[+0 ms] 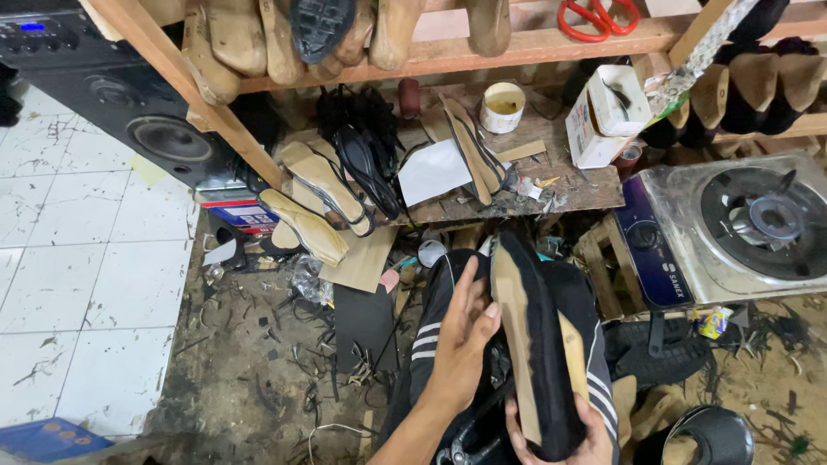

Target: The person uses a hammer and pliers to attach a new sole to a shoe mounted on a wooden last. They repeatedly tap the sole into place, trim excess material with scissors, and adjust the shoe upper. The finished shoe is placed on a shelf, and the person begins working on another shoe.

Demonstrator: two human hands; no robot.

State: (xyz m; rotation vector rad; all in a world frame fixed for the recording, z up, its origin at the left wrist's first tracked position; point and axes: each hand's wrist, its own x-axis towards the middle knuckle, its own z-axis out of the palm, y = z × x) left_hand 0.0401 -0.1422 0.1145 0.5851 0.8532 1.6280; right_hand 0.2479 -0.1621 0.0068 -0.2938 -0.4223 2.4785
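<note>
Cupped under the heel end of a black shoe upper on its last [536, 344], my right hand [564, 439] sat lowest in view, its fingers curled up around the black material and clamped on it from beneath. My left hand [463, 340] lay flat against the shoe's left side, fingers together and straight, the thumb pressed on the edge of the tan insole board that faced up at me. Toe pointing away from me, the shoe rested over my lap, above my dark trousers with white stripes [428, 340].

Beyond the toe stood a low wooden workbench [586, 185], scarred and littered. On it lay a pair of tan insoles [314, 194], black sandal soles [366, 168], a white sheet of paper [433, 170], a small white glue pot [502, 106] and an open white carton [603, 116]. A wooden rack [448, 56] ran above the bench, holding wooden shoe lasts [233, 39] and red-handled scissors [599, 17]. To my right stood a single-burner gas stove [741, 228] with a steel top; to my left, a black loudspeaker [146, 120] stood on the white tiled floor [77, 258]. Scraps of black material [284, 344] were strewn on the dirty ground just beside my knee.
</note>
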